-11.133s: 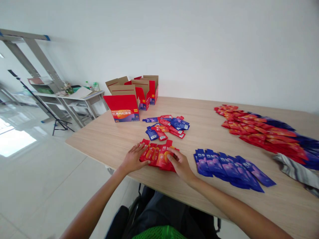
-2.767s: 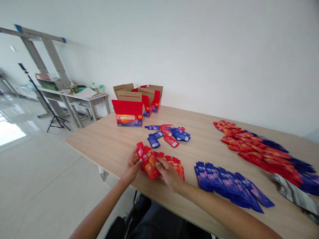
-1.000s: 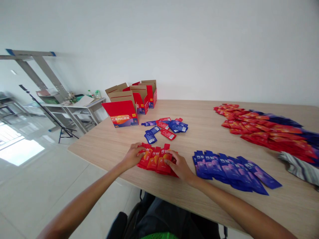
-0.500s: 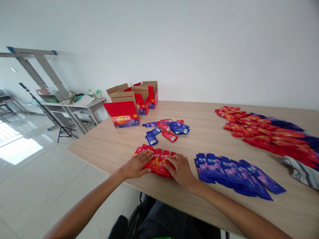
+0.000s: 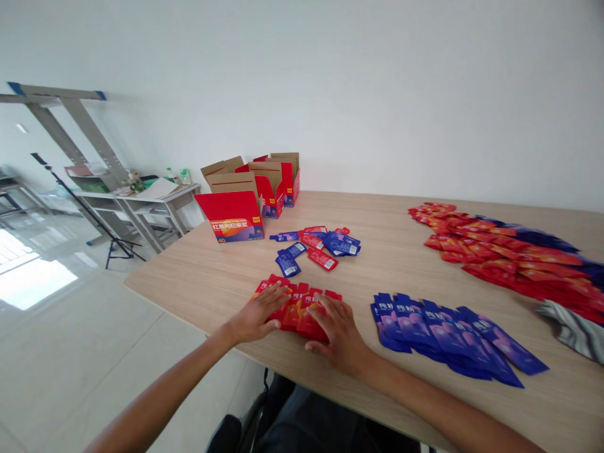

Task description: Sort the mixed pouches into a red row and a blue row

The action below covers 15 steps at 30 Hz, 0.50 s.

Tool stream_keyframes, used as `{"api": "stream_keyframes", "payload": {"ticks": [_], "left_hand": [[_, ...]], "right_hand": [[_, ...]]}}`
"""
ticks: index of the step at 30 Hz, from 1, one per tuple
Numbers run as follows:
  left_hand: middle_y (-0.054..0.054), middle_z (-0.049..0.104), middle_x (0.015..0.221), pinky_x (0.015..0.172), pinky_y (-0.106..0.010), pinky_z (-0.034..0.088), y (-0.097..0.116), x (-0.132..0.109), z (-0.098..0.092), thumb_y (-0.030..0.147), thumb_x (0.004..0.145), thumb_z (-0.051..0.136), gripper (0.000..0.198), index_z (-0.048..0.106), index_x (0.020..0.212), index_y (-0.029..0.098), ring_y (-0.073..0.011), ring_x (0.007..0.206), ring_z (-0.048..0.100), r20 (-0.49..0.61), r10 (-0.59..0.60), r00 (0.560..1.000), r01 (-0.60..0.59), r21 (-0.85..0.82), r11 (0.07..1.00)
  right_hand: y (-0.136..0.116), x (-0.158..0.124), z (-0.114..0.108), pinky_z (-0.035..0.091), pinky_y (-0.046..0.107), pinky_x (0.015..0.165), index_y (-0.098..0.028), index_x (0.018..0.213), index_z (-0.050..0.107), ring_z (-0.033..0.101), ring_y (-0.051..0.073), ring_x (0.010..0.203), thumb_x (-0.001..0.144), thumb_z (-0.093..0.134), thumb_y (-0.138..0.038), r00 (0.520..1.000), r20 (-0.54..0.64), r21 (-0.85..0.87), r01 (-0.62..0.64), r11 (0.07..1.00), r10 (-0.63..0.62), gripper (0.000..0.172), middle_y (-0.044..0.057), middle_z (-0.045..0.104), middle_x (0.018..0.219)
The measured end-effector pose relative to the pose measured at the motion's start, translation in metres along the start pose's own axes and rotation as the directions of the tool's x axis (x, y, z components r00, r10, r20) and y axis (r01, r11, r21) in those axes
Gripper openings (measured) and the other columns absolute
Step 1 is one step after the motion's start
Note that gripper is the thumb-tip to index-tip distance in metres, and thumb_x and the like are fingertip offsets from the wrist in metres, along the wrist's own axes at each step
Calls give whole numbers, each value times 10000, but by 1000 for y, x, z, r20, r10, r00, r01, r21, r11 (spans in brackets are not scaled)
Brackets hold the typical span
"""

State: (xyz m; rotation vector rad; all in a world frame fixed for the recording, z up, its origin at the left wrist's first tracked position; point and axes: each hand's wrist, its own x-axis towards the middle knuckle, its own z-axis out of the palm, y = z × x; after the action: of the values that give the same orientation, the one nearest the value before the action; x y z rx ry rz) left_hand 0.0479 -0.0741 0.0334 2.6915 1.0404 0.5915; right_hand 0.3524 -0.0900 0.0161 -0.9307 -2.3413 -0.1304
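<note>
A fanned row of red sachets lies near the front edge of the wooden table. My left hand rests flat on the row's left part, fingers stretched out. My right hand lies flat over its right part, fingers spread. Neither hand grips anything. To the right of my right hand lies a fanned row of blue sachets.
A small heap of mixed red and blue sachets lies beyond my hands. Open red cartons stand at the far left of the table. A long pile of red and blue sachets and a striped cloth lie at the right.
About three seconds ago both hands held red sachets lifted off the table. Now the sachets lie flat in a row and both hands have flattened on top of them.
</note>
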Motion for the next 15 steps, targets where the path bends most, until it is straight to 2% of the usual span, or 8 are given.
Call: {"api": "stream_keyframes", "payload": {"ticks": [2,3,5,7,9,11,13,15], "left_hand": [[-112,355,1659,1261,-542,252,-7,-2,-1,692,1007,319,752,347,1613,248,-325,1563,240,-161,-29,987,16,-83,996],[-123,413,1626,1255,-544,267,-12,-3,-1,692,1012,285,740,420,1577,234,-324,1547,285,-253,-70,965,40,-125,991],[-144,550,1512,1229,-528,319,-27,0,-2,669,1030,216,721,588,1438,207,-311,1484,405,-415,-202,887,123,-211,970],[-158,637,1392,1192,-509,372,-45,6,-3,667,1033,181,744,693,1273,185,-301,1392,512,-512,-357,781,233,-291,928],[-160,651,1356,1156,-485,407,-63,15,-5,718,1005,228,753,715,1182,173,-295,1315,567,-528,-498,688,361,-348,866],[-147,689,1276,1083,-443,463,-78,24,-7,766,968,270,758,720,1102,171,-282,1227,611,-472,-612,634,476,-386,790],[-121,740,1067,945,-390,523,-91,33,-8,765,957,261,752,721,969,170,-256,1047,666,-401,-676,618,541,-407,736],[-78,717,810,780,-339,530,-104,42,-10,741,953,283,714,692,802,176,-219,818,664,-344,-709,616,575,-418,703]], "right_hand": [[-5,-4,2,310,558,1167,-187,1399,601,373,365,1432,872,503,-849,995,-22,-28,94,995,-94,852,182,408,1557],[-7,-6,3,290,565,1187,-181,1415,590,350,370,1455,853,521,-859,991,-29,-42,132,990,-133,884,187,390,1571],[-10,-8,3,265,560,1215,-170,1444,568,322,368,1482,857,559,-831,983,-27,-71,181,981,-183,884,186,382,1583],[-12,-8,3,254,547,1232,-175,1448,569,322,357,1489,883,591,-773,979,-14,-98,201,975,-203,822,169,400,1580],[-12,-8,3,267,537,1235,-175,1430,587,350,347,1476,897,603,-739,979,-9,-116,202,972,-205,776,163,430,1563],[-12,-9,4,313,527,1219,-167,1412,604,394,343,1452,887,603,-753,982,-4,-109,188,976,-189,786,173,456,1541],[-11,-11,7,363,525,1194,-159,1413,606,427,348,1432,868,600,-780,987,10,-90,162,983,-162,827,184,471,1527],[-10,-13,10,395,535,1176,-163,1442,584,435,359,1432,857,606,-786,988,22,-67,152,986,-151,855,186,466,1533]]}}
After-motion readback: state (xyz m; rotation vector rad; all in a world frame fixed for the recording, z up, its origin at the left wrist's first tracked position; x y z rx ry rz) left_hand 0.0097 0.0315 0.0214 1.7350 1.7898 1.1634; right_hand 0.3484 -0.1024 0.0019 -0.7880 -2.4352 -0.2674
